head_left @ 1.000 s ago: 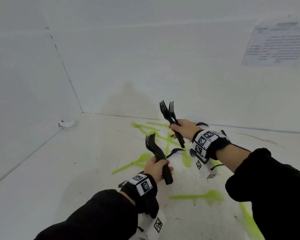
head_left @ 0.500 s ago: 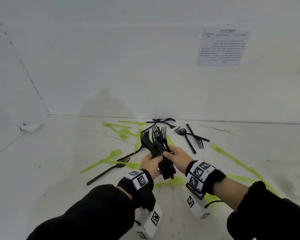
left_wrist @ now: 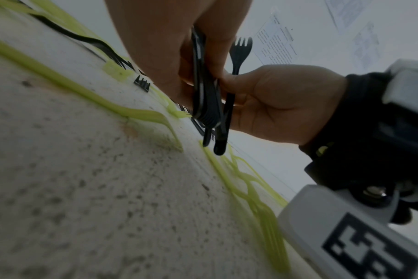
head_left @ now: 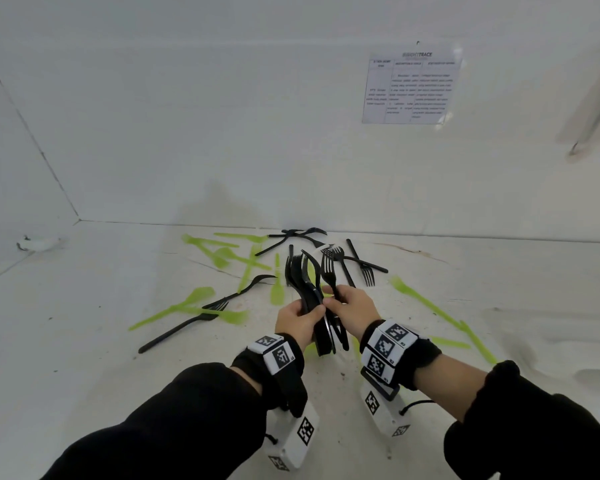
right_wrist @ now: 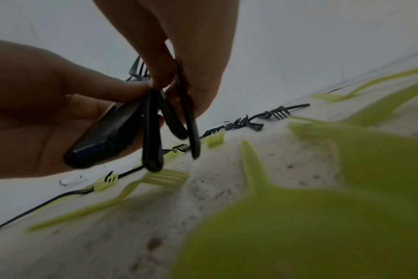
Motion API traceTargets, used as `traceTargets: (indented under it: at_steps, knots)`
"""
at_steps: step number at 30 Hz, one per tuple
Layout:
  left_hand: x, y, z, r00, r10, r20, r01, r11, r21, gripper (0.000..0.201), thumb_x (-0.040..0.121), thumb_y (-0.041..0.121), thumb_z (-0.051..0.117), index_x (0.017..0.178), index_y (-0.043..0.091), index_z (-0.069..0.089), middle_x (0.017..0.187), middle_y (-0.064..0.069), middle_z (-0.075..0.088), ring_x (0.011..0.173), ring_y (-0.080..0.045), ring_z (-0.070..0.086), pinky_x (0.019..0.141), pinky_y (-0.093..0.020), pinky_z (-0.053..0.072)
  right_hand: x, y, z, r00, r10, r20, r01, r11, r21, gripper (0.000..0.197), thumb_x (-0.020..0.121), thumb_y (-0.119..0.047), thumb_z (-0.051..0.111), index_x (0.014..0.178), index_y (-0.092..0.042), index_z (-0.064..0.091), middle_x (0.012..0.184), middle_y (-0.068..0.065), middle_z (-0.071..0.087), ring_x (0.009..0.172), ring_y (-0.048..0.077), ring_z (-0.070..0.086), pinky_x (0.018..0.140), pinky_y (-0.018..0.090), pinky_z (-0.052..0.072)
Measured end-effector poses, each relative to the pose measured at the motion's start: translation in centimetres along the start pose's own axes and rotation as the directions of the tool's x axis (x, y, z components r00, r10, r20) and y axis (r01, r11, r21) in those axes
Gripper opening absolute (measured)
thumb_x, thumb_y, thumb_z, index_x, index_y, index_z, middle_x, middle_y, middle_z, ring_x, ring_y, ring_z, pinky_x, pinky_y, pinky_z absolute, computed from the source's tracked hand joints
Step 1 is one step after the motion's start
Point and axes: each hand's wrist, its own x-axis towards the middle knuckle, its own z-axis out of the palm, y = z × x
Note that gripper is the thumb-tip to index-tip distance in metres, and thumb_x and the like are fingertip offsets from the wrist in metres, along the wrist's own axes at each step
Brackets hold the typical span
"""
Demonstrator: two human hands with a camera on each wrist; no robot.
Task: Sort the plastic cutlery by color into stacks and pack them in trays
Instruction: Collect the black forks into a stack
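Over the white table my left hand grips a stack of black forks by the handles, tines up. My right hand pinches another black fork right against that stack, fingertips touching the left hand's. In the left wrist view the left hand's fingers wrap the stack, with the right hand beside it. The right wrist view shows the right hand's fingers pinching fork handles beside the left-held stack. Loose black forks and green cutlery lie scattered.
More black forks lie behind the hands near the back wall, and green pieces stretch to the right. A printed sheet hangs on the wall. A small white scrap sits in the left corner. No tray is in view.
The hands were apart, each holding black forks. The right hand has brought its forks down against the left hand's stack, and both hands now hold them together lower over the table.
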Motion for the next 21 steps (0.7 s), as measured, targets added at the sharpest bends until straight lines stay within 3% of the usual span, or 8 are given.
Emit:
traceTargets:
  at_steps: [3, 6, 9, 12, 15, 17, 19, 21]
  knots:
    - [-0.3, -0.4, 0.7, 1.0, 0.013, -0.017, -0.013, 1.0, 0.023, 0.016, 0.09, 0.004, 0.058, 0.105, 0.004, 0.063, 0.095, -0.015, 0.067, 0.09, -0.03, 0.065, 0.085, -0.045, 0.054, -0.3, 0.3, -0.6, 1.0, -0.026, -0.008, 0.025, 0.998, -0.063, 0.022, 0.089, -0.014, 0.056, 0.109, -0.009, 0.063, 0.107, 0.008, 0.067, 0.101, 0.022, 0.061, 0.094, 0.038, 0.049]
    - [-0.5, -0.7, 1.4, 1.0, 0.014, -0.026, -0.013, 0.999, 0.03, 0.012, 0.089, 0.004, 0.058, 0.099, 0.007, 0.065, 0.089, -0.014, 0.067, 0.087, -0.03, 0.065, 0.085, -0.047, 0.054, -0.6, 0.6, -1.3, 0.999, -0.05, 0.005, 0.05, 0.989, -0.138, 0.021, 0.091, -0.016, 0.054, 0.108, -0.007, 0.062, 0.107, 0.008, 0.066, 0.097, 0.019, 0.059, 0.088, 0.028, 0.044]
    - [-0.7, -1.0, 2.2, 0.999, 0.029, -0.039, -0.026, 0.998, 0.065, 0.01, 0.088, 0.005, 0.059, 0.084, 0.011, 0.066, 0.081, -0.013, 0.067, 0.082, -0.03, 0.065, 0.085, -0.046, 0.054, -0.8, 0.8, -1.8, 0.998, -0.061, 0.026, 0.065, 0.982, -0.18, 0.023, 0.095, -0.015, 0.046, 0.111, -0.006, 0.06, 0.105, 0.01, 0.065, 0.1, 0.024, 0.059, 0.085, 0.028, 0.044]
    - [-0.8, -1.0, 2.9, 0.998, 0.042, -0.046, -0.037, 0.994, 0.098, 0.015, 0.087, 0.006, 0.059, 0.076, 0.015, 0.065, 0.075, -0.012, 0.065, 0.078, -0.028, 0.063, 0.085, -0.046, 0.053, -1.0, 1.1, -2.3, 0.999, -0.05, 0.005, 0.05, 0.991, -0.124, 0.024, 0.097, -0.012, 0.037, 0.11, -0.006, 0.056, 0.091, 0.006, 0.062, 0.082, 0.022, 0.057, 0.082, 0.034, 0.048]
    - [-0.9, -1.2, 3.5, 0.997, 0.056, -0.06, -0.048, 0.992, 0.115, 0.014, 0.087, 0.009, 0.061, 0.075, 0.016, 0.064, 0.076, -0.012, 0.065, 0.077, -0.028, 0.063, 0.086, -0.049, 0.053, -0.9, 1.3, -2.8, 0.998, 0.057, 0.014, -0.057, 0.998, 0.029, 0.023, 0.096, -0.007, 0.033, 0.108, -0.009, 0.052, 0.077, -0.003, 0.057, 0.064, 0.012, 0.05, 0.065, 0.027, 0.047]
    - [-0.9, -1.2, 3.8, 0.997, 0.054, -0.058, -0.047, 0.993, 0.11, 0.013, 0.087, 0.009, 0.061, 0.076, 0.016, 0.064, 0.081, -0.015, 0.066, 0.081, -0.03, 0.064, 0.087, -0.05, 0.052, -0.9, 1.3, -3.1, 0.996, 0.088, 0.025, -0.089, 0.994, 0.063, 0.027, 0.095, -0.005, 0.032, 0.113, -0.008, 0.052, 0.075, -0.005, 0.057, 0.067, 0.011, 0.052, 0.063, 0.023, 0.043]
    - [-0.8, -1.4, 4.1, 0.996, 0.058, -0.063, -0.051, 0.993, 0.109, 0.01, 0.088, 0.009, 0.06, 0.08, 0.014, 0.066, 0.082, -0.015, 0.066, 0.083, -0.029, 0.064, 0.088, -0.049, 0.052, -1.0, 1.1, -3.4, 0.998, 0.063, 0.017, -0.064, 0.997, 0.046, 0.029, 0.096, -0.006, 0.032, 0.117, -0.008, 0.052, 0.079, -0.006, 0.057, 0.079, 0.013, 0.055, 0.072, 0.023, 0.042]
    - [-0.8, -1.4, 4.3, 0.995, 0.064, -0.071, -0.057, 0.993, 0.105, 0.007, 0.088, 0.01, 0.06, 0.088, 0.008, 0.067, 0.083, -0.014, 0.067, 0.083, -0.028, 0.064, 0.088, -0.048, 0.053, -1.3, 1.0, -3.4, 0.999, 0.045, 0.016, -0.045, 0.999, 0.019, 0.03, 0.097, -0.008, 0.033, 0.12, -0.007, 0.052, 0.094, 0.001, 0.062, 0.099, 0.019, 0.058, 0.086, 0.025, 0.042]
